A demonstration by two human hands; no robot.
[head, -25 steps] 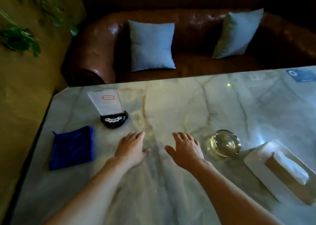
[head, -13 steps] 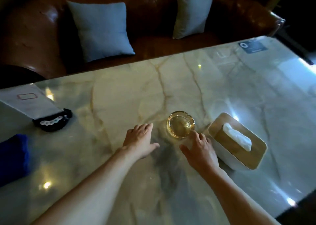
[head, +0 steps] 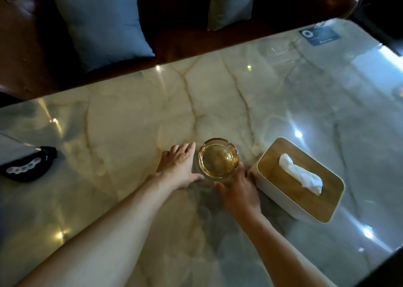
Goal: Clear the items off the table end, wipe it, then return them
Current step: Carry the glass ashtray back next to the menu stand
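An amber glass ashtray stands on the marble table. My right hand is at its near right side, thumb and fingers curved round the rim. My left hand lies flat on the table just left of the ashtray, fingers straight, its thumb by the ashtray's near left edge. A white tissue box with a wooden lid and a tissue sticking out sits right beside my right hand. At the far left stands a black sign base with a card in it, partly cut off by the frame.
A brown leather sofa with two grey-blue cushions runs along the table's far edge. A blue sticker lies at the far right corner. The table's near right edge borders dark floor.
The view has swung right, so the blue cloth is out of frame. My right hand reached the ashtray and closed round its near side. My left hand slid up to its left.
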